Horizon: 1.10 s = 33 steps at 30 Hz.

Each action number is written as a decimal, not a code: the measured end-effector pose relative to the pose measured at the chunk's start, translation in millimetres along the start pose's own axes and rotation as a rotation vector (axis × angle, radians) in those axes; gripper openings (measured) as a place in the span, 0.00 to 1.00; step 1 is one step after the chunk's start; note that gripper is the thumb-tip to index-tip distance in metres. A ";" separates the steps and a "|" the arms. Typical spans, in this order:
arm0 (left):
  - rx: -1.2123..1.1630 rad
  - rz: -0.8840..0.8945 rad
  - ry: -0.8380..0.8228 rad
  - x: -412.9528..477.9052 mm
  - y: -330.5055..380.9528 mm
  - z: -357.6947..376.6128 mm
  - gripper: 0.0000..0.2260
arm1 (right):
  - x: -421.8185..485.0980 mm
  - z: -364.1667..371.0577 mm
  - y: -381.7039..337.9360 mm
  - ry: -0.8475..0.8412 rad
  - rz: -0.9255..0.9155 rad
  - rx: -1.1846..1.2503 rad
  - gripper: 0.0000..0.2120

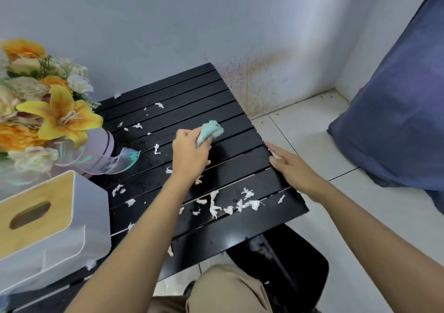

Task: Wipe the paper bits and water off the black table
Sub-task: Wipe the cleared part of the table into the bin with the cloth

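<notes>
At the middle of the black table (pixel 168 96), the fingers (pixel 207 142) of the left hand (pixel 189 151) are curled round a small blue-green cloth (pixel 211 131) and press it down on the wood. The cloth pokes out past the fingertips, on the far side, toward the wall. The big heap of paper bits (pixel 240 204) is not there. It lies on the near side of that hand, back toward the person, close to the near right corner. More bits lie to the left of the hand and a few lie farther away. The water (pixel 146 175) shows only as tiny shiny dots, hard to see. The table's long boards run side to side, a bit slanted, so I think a pull toward the body will go across the boards and their gaps. The right hand (pixel 288 166) lies flat with straight fingers on the right edge and holds nothing; it is the nearer hand to the big heap. A black bin (pixel 300 264) sits below the near edge. A tissue box (pixel 48 228) and flowers (pixel 48 110) stand on the left.
</notes>
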<state>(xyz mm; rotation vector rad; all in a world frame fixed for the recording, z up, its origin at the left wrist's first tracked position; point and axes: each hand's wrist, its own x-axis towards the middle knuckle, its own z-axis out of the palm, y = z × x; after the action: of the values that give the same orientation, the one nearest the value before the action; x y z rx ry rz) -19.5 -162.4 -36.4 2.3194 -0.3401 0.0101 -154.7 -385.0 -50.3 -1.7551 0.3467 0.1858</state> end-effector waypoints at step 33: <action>0.081 -0.283 0.153 -128.6 14.5 5.9 0.08 | -51.3 23.1 31.7 0.153 -0.001 0.364 0.20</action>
<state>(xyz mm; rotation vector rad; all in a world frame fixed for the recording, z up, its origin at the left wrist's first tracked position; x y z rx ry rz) -147.6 -145.3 -44.6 2.4104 0.0673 0.0620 -212.0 -361.6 -68.5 -1.4122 0.4602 -0.0137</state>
